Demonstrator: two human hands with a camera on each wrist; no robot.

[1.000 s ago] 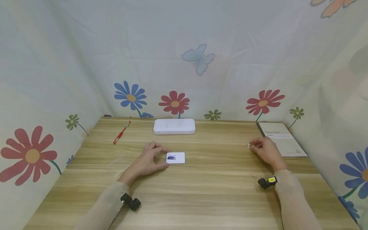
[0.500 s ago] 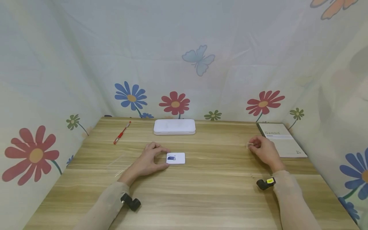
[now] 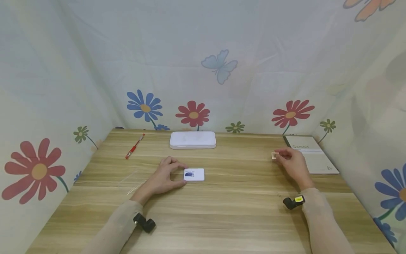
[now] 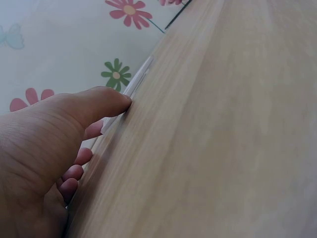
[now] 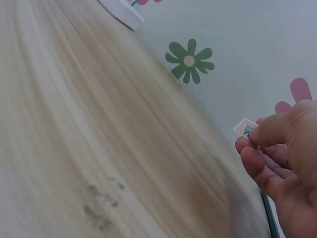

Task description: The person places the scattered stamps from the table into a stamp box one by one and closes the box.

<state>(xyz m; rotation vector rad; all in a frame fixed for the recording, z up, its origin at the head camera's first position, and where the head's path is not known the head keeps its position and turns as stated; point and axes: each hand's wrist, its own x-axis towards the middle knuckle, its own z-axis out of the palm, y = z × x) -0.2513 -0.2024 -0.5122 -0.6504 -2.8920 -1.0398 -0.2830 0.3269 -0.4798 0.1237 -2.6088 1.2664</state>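
Note:
A white card (image 3: 198, 174) with a small dark blue picture is near the table's middle. My left hand (image 3: 163, 178) holds it by its left side, thumb (image 4: 111, 101) at the near corner and a finger at the far one. In the left wrist view the card (image 4: 140, 77) shows nearly edge-on, low over the wood. At the right, my right hand (image 3: 294, 165) pinches a small pale square sticker (image 3: 274, 155) between thumb and fingertip, beside the notebook. The right wrist view shows a bluish figure on this sticker (image 5: 243, 127), partly covered by the thumb.
A white case (image 3: 192, 140) stands at the back of the wooden table (image 3: 222, 218). To its left lies a red pen (image 3: 134, 146). A thin transparent sheet (image 3: 127, 179) lies near my left forearm. The notebook (image 3: 312, 158) is at the back right; flowered cloth surrounds the table.
My right hand has lifted slightly and turned the small sticker, so more of its face shows. My left hand and the card have stayed in place.

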